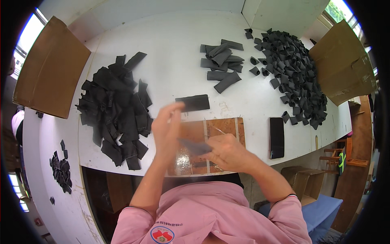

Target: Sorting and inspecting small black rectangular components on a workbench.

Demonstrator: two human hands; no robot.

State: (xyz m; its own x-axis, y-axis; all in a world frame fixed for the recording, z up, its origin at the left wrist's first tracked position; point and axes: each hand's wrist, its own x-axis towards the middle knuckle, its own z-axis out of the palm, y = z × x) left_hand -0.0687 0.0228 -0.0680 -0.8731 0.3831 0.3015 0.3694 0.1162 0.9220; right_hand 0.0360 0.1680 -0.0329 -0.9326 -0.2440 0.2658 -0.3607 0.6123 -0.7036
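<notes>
My right hand (228,152) is closed over the brown board, holding a dark grey fabric piece (195,147) that points left and is smeared by motion. A thin, light, pointed tool (218,129) sticks out above the same hand; its kind is hidden. My left hand (165,122) is raised over the board's left side, fingers stretched out and slightly blurred. Its fingertips overlap the left end of a flat black fabric strip (197,103) lying just beyond the board; whether they touch it I cannot tell. The board (187,129) carries pale strips across it.
A heap of black fabric strips (118,97) lies left. Folded grey strips (221,63) are at the back middle. A large pile of small folded black pieces (294,73) fills the right, near a phone (276,137). Cardboard boxes (53,69) (343,63) stand at both sides.
</notes>
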